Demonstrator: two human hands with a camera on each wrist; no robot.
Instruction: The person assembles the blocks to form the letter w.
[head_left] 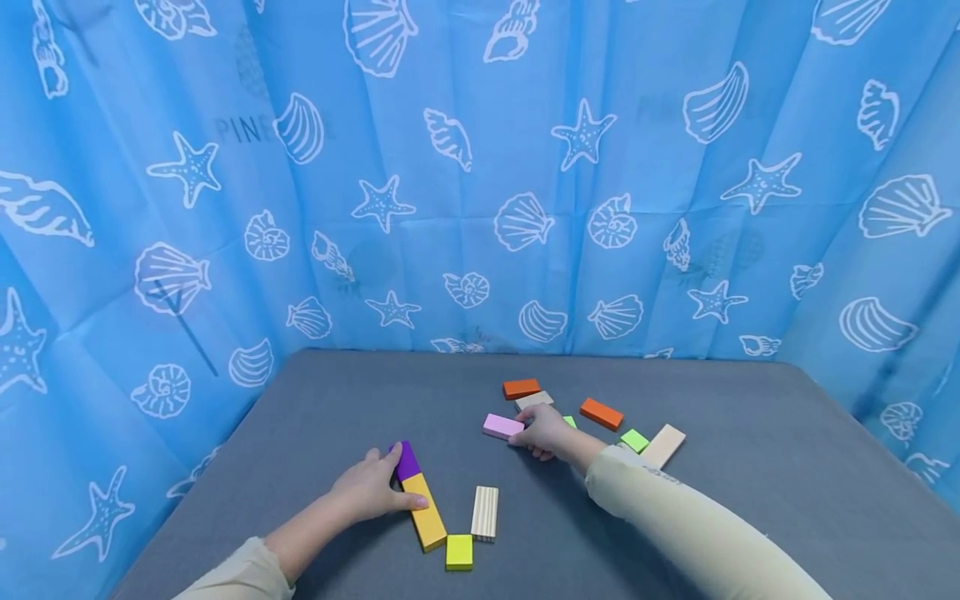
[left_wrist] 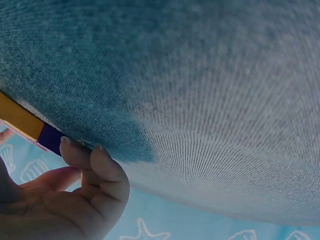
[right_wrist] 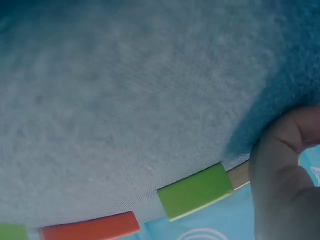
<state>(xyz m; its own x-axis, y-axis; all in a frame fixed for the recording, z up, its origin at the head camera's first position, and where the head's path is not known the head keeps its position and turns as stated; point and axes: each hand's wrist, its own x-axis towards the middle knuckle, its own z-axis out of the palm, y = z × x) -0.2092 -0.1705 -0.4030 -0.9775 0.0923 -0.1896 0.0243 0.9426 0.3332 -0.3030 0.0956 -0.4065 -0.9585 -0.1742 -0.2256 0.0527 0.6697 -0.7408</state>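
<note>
My left hand (head_left: 372, 486) lies along two end-to-end blocks. Its fingertips (left_wrist: 75, 150) touch the purple block (head_left: 407, 461), while the thumb rests on the yellow-orange block (head_left: 426, 521). Further off and to the right, my right hand (head_left: 546, 431) pinches the right end of a pink block (head_left: 501, 426) between thumb and fingers. The pink block is low over the grey table (head_left: 337, 400). In the right wrist view a curled finger (right_wrist: 285, 170) shows at the right edge, with the pink block out of sight.
A yellow square block (head_left: 459, 552) and a striped wooden block (head_left: 485, 512) lie near the front. Orange-red blocks (head_left: 522, 388) (head_left: 602, 414), a pale wooden block (head_left: 534, 401), a green block (head_left: 634, 441) and a beige block (head_left: 664, 446) lie around the right hand. A blue shell-patterned curtain (head_left: 465, 208) hangs behind.
</note>
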